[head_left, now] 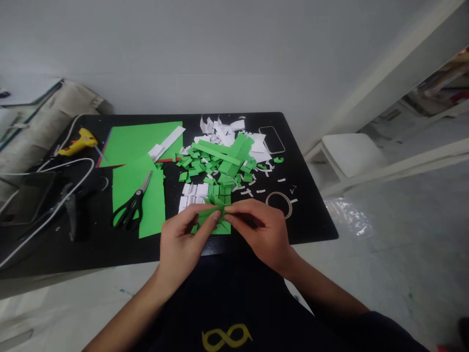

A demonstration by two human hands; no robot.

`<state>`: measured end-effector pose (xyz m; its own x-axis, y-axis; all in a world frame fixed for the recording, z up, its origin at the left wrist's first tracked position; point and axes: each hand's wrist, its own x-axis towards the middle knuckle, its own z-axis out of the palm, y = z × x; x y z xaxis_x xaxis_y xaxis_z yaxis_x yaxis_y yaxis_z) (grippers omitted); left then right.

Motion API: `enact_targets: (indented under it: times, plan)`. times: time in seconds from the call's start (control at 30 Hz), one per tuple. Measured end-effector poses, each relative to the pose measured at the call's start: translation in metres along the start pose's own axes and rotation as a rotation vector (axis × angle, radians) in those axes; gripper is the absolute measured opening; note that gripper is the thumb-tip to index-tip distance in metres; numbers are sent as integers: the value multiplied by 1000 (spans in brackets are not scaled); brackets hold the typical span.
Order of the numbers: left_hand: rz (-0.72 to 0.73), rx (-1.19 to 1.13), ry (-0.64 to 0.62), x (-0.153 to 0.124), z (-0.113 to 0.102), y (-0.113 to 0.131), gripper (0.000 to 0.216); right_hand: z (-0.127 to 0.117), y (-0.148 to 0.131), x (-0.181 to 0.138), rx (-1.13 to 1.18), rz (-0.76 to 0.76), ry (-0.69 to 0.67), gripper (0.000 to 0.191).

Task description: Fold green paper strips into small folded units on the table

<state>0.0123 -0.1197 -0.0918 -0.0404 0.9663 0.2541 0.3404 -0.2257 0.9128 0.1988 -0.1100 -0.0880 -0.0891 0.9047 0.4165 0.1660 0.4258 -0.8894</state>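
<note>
My left hand (183,235) pinches a small folded piece of green paper (205,215) between thumb and fingers, and my right hand (262,229) has its thumb and fingertips closed together on the right edge of the same piece. The paper sits between my two hands, near the front edge of the black tabletop (311,222), and my fingers cover part of it, so I cannot tell its full shape.

Just beyond my fingertips lie neat rows of folded green paper pieces (220,190), with a block of folded white paper pieces (194,190) beside them on the left. My hands hide the near part of both groups. Behind these spreads a loose heap of small green paper pieces (196,167), with long flat green paper strips (234,157) lying across it and crumpled white paper scraps (225,129) at the back.

To my left, a pair of scissors with black handles (136,199) rests, blades slightly apart, on a cut sheet of green paper (154,215). A larger green sheet (134,142) lies behind that one, and a narrow white paper strip (171,143) slants over its right side. Farther left is a yellow glue gun (81,142), near a white cable (86,178). Just beyond my right hand, a beige ring-shaped roll (289,208) lies flat, with thin white slips (261,191) scattered near it.
</note>
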Motion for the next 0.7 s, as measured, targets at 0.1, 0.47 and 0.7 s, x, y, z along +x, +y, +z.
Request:
enact_targets:
  times: [0.1, 0.47, 0.7]
  plan:
    - [100, 47, 10, -1, 1, 6, 12, 1, 0, -1, -64, -89, 11, 21]
    - [298, 107, 62, -5, 7, 11, 25, 8, 1, -12, -147, -60, 102, 22]
    - [342, 182, 7, -13, 14, 15, 41, 10, 1, -9, -164, -67, 145, 16]
